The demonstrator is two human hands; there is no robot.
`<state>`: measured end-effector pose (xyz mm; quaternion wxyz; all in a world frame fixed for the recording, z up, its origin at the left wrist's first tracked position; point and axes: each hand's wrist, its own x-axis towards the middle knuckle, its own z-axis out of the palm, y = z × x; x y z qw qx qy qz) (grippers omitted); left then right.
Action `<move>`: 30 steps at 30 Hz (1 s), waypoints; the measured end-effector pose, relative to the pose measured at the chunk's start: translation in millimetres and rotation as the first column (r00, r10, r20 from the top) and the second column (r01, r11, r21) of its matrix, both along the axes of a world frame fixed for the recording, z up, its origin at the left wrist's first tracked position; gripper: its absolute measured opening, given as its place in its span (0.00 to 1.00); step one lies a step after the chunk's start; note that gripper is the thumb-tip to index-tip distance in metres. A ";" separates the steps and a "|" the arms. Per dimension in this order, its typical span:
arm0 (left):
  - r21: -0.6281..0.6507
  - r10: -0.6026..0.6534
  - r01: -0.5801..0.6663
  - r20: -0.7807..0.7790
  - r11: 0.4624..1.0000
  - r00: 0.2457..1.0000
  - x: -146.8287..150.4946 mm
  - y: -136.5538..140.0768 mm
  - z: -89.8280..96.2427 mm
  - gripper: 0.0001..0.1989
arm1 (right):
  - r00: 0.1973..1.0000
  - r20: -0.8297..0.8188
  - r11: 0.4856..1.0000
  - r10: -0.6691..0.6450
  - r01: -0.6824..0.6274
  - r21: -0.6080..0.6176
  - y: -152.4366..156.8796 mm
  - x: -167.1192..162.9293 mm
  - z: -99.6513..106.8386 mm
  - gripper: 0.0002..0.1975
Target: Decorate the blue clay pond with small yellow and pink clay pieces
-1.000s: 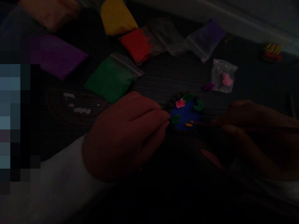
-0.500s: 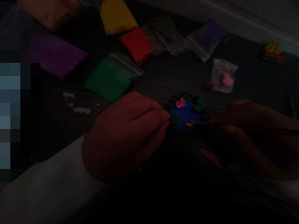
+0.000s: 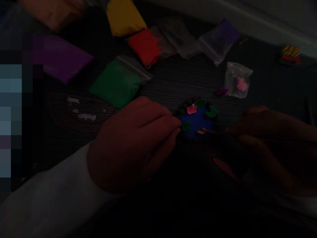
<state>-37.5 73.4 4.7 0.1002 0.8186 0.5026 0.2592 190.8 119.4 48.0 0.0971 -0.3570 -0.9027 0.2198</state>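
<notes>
A small round clay pond (image 3: 198,120) lies on the dark table, with a blue middle and a rim of dark balls. On it are a pink flower (image 3: 191,109), green lily pads (image 3: 211,111) and a small orange-yellow clay piece (image 3: 200,132). My left hand (image 3: 138,142) is closed at the pond's left rim, its fingertips pressed together on the edge. Thin tweezers (image 3: 216,133) are pinched in my right hand (image 3: 262,132), and their tips touch the orange-yellow clay near the pond's lower right. Dim light hides most of the tweezers' shaft.
Bags of green (image 3: 116,82), purple (image 3: 63,59), red (image 3: 146,46) and yellow clay (image 3: 125,18) lie behind my left hand. A clear bag with pink clay (image 3: 239,81) sits beside a purple clay piece (image 3: 222,91). A flat pink tool (image 3: 224,167) lies near my right hand.
My right hand and the tweezers have shifted very slightly, the tips staying at the orange-yellow clay. My left hand holds its place on the rim.
</notes>
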 end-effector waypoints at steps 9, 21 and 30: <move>0.035 -0.028 0.028 0.019 0.999 0.999 0.0 1.0 0.0 0.08 | 0.996 -0.046 0.996 0.076 -0.074 0.039 -0.8 -5.2 -2.5 0.06; 0.013 0.003 -0.003 0.041 1.000 0.999 1.3 -0.2 0.4 0.07 | 0.993 -0.043 0.992 0.107 -0.104 0.067 -1.7 -7.5 -1.3 0.06; 0.035 -0.020 0.020 0.025 0.999 0.999 0.5 0.9 0.0 0.08 | 0.988 -0.045 0.986 0.144 -0.140 0.094 -0.2 -8.4 -1.7 0.06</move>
